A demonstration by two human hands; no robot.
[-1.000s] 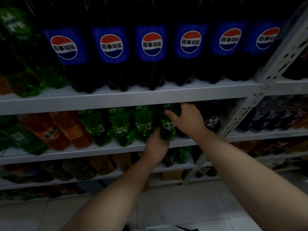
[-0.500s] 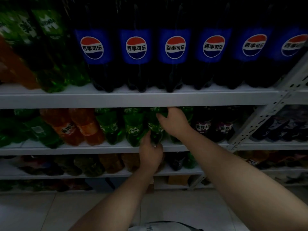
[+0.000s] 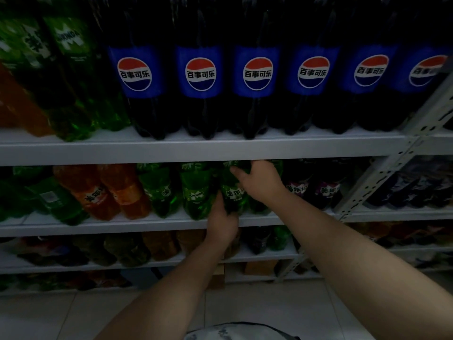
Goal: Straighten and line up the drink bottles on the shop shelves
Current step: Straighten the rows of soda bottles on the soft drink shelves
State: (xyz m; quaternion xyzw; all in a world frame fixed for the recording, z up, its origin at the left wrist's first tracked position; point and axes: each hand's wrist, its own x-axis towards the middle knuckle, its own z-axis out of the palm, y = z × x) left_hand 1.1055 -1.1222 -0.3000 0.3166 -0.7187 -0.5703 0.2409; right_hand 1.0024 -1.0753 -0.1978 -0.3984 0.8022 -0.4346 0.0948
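Both hands on one green bottle (image 3: 234,193), on the shelf (image 3: 147,228) second from the top of the view. Left hand (image 3: 221,223) grips it low, at the base by the shelf's front edge, thumb up along the bottle's left side, fingers curled under & round. Right hand (image 3: 262,182) grips it high, near the neck, thumb across the front, fingers wrapped behind, out of sight. Bottle stands roughly upright, label facing out.

Just left of the hands: 2 more green bottles (image 3: 196,192), packed close, then 2 orange bottles (image 3: 117,190) leaning left. Just right of the right hand: dark bottles (image 3: 326,190) w/ purple labels.

Above the hands, on the upper shelf (image 3: 196,149): row of big cola bottles (image 3: 201,74), blue labels to the front, standing even.

Below the hands: lower shelves (image 3: 73,266) w/ more bottles, too dim & blurred to tell apart. Tiled floor (image 3: 122,312) under the forearms.
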